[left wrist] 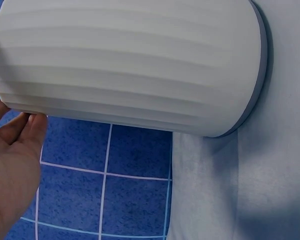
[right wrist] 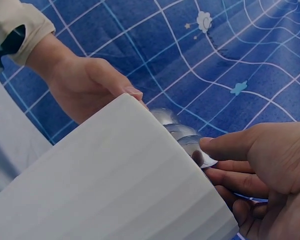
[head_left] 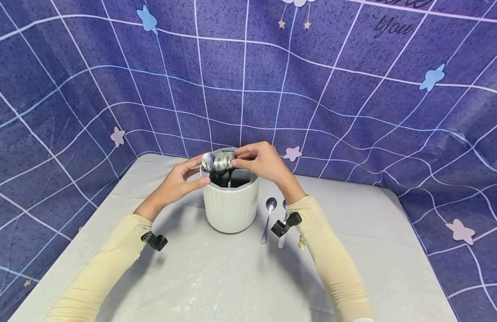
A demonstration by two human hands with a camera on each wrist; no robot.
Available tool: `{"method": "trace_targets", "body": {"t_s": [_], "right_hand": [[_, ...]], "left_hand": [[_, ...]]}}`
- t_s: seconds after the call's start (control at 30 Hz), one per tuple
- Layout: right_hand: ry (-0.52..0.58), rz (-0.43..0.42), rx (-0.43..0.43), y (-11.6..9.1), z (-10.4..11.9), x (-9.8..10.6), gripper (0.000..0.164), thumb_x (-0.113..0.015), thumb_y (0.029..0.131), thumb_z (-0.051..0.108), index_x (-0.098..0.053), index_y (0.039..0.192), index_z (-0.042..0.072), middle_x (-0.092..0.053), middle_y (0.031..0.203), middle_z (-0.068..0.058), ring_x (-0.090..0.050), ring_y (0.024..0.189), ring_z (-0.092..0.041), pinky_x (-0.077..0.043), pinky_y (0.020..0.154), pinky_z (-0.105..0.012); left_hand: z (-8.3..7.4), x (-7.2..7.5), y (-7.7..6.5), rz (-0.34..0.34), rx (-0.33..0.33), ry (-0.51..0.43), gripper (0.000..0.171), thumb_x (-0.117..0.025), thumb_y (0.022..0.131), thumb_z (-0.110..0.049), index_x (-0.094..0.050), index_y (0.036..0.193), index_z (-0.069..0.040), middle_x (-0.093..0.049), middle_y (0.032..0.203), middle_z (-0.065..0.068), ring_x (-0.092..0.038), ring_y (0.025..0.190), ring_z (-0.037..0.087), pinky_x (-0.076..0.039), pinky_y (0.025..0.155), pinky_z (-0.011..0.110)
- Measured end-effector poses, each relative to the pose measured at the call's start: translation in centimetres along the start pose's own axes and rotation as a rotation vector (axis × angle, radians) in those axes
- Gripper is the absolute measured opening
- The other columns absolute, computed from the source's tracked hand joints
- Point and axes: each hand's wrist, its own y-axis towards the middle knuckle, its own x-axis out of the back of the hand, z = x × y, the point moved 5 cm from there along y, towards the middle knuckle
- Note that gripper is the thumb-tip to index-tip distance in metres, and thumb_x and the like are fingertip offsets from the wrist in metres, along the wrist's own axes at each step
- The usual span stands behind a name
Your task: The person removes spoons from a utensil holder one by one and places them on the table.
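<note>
A white ribbed utensil holder (head_left: 231, 208) with a divided dark inside stands upright on the table. Several shiny metal spoons (head_left: 219, 162) stick up above its rim, bowls upward and close together. My left hand (head_left: 176, 181) grips the holder's left side near the rim; its fingertips touch the ribbed wall in the left wrist view. At the rim's right, my right hand (head_left: 265, 162) pinches the bowl of the rightmost spoon (right wrist: 195, 150) between thumb and fingers. The spoon handles are hidden inside the holder.
Right of the holder lies a spoon (head_left: 268, 219). A second utensil (head_left: 282, 241) beside it is partly covered by the right wrist camera (head_left: 286, 225). A small gold-coloured piece (head_left: 301, 243) shows next to the right sleeve. Blue gridded fabric (head_left: 248, 107) hangs behind the table.
</note>
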Motion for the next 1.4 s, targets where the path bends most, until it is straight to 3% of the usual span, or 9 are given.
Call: {"method": "trace_targets", "body": {"t_s": [0.2,0.53,0.73,0.97,1.4], "right_hand": [[-0.059,0.011,0.000,0.05,0.14,-0.08,0.030,-0.081,0.089,0.021,-0.078,0.116,0.006,-0.079,0.099,-0.007,-0.073,0.091,-0.017,-0.061,0.082,-0.032],[-0.062,0.016,-0.001,0.06,0.57,-0.07,0.024,-0.081,0.090,0.018,-0.078,0.110,0.006,-0.078,0.097,-0.006,-0.073,0.090,-0.017,-0.059,0.082,-0.033],[-0.013,0.034,-0.004,-0.03,0.74,-0.21,0.018,-0.080,0.091,0.017,-0.078,0.105,0.007,-0.078,0.091,-0.004,-0.072,0.085,-0.015,-0.057,0.077,-0.028],[0.067,0.066,0.010,-0.16,0.76,-0.53,0.013,-0.077,0.092,0.011,-0.076,0.102,0.004,-0.077,0.089,-0.005,-0.072,0.083,-0.014,-0.056,0.075,-0.026],[0.148,0.067,0.005,-0.18,0.93,-0.34,0.009,-0.072,0.094,0.008,-0.075,0.100,0.002,-0.077,0.090,-0.008,-0.070,0.083,-0.016,-0.058,0.074,-0.026]], "left_hand": [[-0.10,0.03,0.06,0.007,-0.006,-0.004,0.064,-0.071,0.093,-0.002,-0.044,0.149,0.009,-0.035,0.161,0.021,-0.029,0.151,0.032,-0.032,0.123,0.050],[-0.08,0.19,0.15,0.002,0.002,-0.001,0.064,-0.071,0.093,-0.002,-0.043,0.149,0.009,-0.034,0.162,0.022,-0.028,0.152,0.032,-0.032,0.123,0.049],[-0.11,0.22,0.19,0.002,-0.002,-0.001,0.062,-0.071,0.093,-0.001,-0.045,0.149,0.007,-0.036,0.161,0.019,-0.029,0.151,0.030,-0.032,0.123,0.048],[-0.08,0.13,0.09,0.008,0.005,-0.008,0.064,-0.072,0.093,-0.003,-0.045,0.149,0.007,-0.034,0.162,0.020,-0.028,0.152,0.032,-0.029,0.123,0.056],[0.12,0.07,0.07,-0.002,0.014,-0.004,0.062,-0.070,0.092,0.000,-0.045,0.149,0.008,-0.034,0.162,0.021,-0.029,0.152,0.033,-0.031,0.123,0.050]]}}
